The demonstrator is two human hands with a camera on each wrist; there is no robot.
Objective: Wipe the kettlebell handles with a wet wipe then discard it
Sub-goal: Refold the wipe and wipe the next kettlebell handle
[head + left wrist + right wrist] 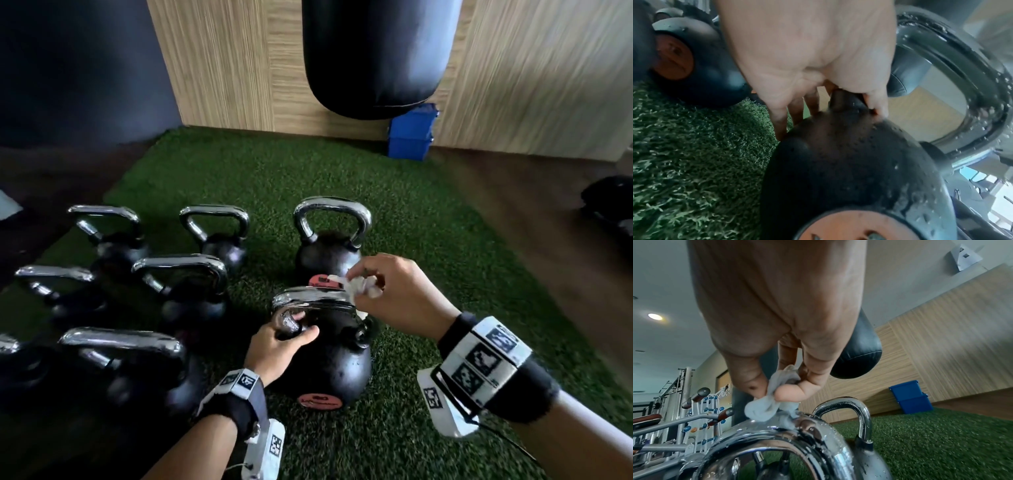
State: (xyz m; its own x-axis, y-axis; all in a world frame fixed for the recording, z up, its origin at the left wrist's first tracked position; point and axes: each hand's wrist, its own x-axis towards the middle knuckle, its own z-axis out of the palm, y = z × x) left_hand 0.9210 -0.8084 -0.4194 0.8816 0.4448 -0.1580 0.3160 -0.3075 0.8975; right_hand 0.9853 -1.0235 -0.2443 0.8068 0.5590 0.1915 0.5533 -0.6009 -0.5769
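A black kettlebell (329, 370) with a chrome handle (308, 298) and an orange label stands on the green turf in front of me. My left hand (281, 346) grips the left leg of that handle (840, 100), fingers curled round it. My right hand (394, 291) pinches a crumpled white wet wipe (359, 287) between thumb and fingers. The wet wipe (770, 405) touches the top right of the wet chrome handle (764, 434). A second kettlebell (330, 233) stands just behind.
Several more chrome-handled kettlebells (185, 284) stand in rows at the left on the turf (428, 246). A black punch bag (376, 58) hangs ahead. A blue bin (411, 133) sits against the wood-panelled wall. Gym racks (674, 410) show at the left of the right wrist view.
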